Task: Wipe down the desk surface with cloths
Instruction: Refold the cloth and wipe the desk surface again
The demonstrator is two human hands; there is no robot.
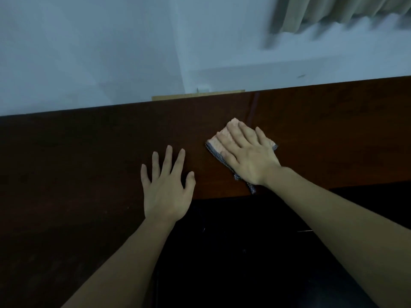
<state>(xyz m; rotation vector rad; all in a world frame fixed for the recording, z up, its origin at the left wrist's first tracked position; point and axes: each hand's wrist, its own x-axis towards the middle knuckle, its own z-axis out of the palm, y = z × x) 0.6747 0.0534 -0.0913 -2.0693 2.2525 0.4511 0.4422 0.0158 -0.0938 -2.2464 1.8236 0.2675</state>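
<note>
In the lower frame, two bare forearms are seen reaching up over a dark void below the desk edge. At centre, the left hand (165, 187) is laid flat with fingers spread on the dark wooden desk (77, 165), holding nothing; it is judged to serve as a brace while the other hand works. Right of centre, the right hand (246, 152) is pressed open-palmed on a folded cloth (219, 144), fingers extended rather than gripping, presumably to spread pressure for wiping. The cloth is noted as peach terry on top with a blue-and-white checked border, one corner trailing at the desk's near edge. A glossy streak is visible beyond it. At upper right, a beige curtain (322, 12) is seen blurred against the pale wall.
</note>
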